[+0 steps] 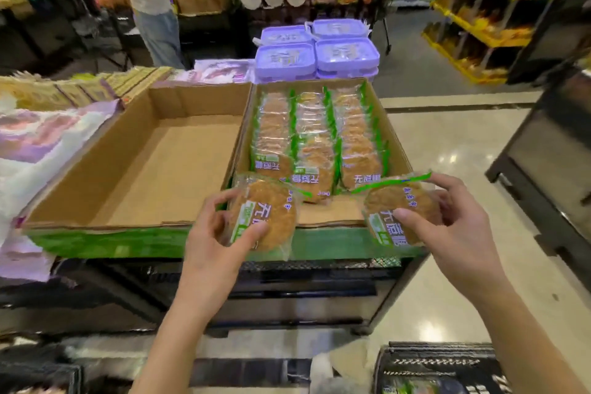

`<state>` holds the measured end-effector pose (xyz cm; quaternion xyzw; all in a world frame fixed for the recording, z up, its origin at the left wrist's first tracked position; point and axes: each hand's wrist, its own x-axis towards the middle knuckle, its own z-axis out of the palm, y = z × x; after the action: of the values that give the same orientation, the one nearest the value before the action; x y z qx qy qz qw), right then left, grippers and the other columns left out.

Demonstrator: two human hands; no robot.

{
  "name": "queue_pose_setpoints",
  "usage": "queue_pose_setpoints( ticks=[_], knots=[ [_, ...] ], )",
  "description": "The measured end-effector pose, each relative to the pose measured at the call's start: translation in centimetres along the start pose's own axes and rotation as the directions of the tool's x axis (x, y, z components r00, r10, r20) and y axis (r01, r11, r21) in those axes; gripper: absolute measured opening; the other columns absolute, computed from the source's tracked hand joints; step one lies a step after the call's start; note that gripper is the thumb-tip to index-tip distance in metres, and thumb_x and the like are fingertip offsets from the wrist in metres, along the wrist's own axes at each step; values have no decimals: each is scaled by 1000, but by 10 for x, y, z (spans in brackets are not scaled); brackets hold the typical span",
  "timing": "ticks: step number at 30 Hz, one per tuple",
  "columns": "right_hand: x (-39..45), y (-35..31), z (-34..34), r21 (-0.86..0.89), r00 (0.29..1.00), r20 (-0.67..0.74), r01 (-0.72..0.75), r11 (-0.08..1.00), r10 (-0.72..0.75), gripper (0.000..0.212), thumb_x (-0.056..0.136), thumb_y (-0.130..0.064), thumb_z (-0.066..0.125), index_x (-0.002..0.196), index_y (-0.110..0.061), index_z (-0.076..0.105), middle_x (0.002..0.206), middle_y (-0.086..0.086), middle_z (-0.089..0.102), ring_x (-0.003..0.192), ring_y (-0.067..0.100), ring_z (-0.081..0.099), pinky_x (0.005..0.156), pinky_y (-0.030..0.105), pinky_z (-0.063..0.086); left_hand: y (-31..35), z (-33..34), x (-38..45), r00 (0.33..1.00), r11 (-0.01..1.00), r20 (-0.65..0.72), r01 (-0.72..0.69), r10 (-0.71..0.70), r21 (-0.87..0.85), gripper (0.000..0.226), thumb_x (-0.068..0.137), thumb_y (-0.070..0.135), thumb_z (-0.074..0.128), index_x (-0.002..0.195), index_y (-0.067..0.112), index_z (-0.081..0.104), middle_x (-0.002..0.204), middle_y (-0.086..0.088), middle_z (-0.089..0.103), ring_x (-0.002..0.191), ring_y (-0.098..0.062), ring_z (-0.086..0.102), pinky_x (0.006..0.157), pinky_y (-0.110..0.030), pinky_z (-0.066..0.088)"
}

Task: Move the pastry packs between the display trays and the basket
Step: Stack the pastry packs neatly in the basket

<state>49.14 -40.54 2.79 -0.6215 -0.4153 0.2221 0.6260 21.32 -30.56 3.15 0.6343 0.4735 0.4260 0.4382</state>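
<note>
My left hand (pixel 217 227) and right hand (pixel 454 211) each pinch one pastry pack (pixel 265 214); slick film may slip from fingertip holds.

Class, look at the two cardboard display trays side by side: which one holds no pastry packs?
The left cardboard tray: its brown floor is bare, while the right cardboard tray holds three rows of green-edged pastry packs.
</note>
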Motion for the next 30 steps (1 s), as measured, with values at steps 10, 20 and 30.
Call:
queue_pose_setpoints(
  ticks=[10, 20, 30],
  knots=[
    [166, 62, 24, -699, 871, 482, 312, 643, 101, 61, 83, -40, 79, 137, -37, 51, 120, -11, 68, 111, 18, 64, 84, 32, 46, -31, 22, 138, 972, 901, 207, -184, 108, 393, 57, 79, 22, 85, 118, 52, 56, 101, 36, 66, 90, 9, 64, 72, -2, 42],
    [203, 98, 60, -805, 788, 580, 516, 294, 206, 57, 91, -38, 68, 143, -32, 45, 122, 0, 54, 114, 24, 48, 93, 34, 44, -39, 34, 223, 782, 349, 621, -569, -52, 745, 50, 95, 46, 62, 139, 37, 41, 124, 10, 62, 112, -18, 62, 88, -36, 51],
    [182, 112, 60, -837, 852, 520, 492, 241, 66, 78, 65, -31, 91, 134, -27, 55, 132, 10, 56, 120, 35, 52, 97, 49, 48, -81, 51, 243, 794, 68, 595, -605, 127, 793, 59, 58, 16, 91, 109, 20, 62, 91, -8, 59, 83, -32, 56, 68, -43, 46]
  ],
)
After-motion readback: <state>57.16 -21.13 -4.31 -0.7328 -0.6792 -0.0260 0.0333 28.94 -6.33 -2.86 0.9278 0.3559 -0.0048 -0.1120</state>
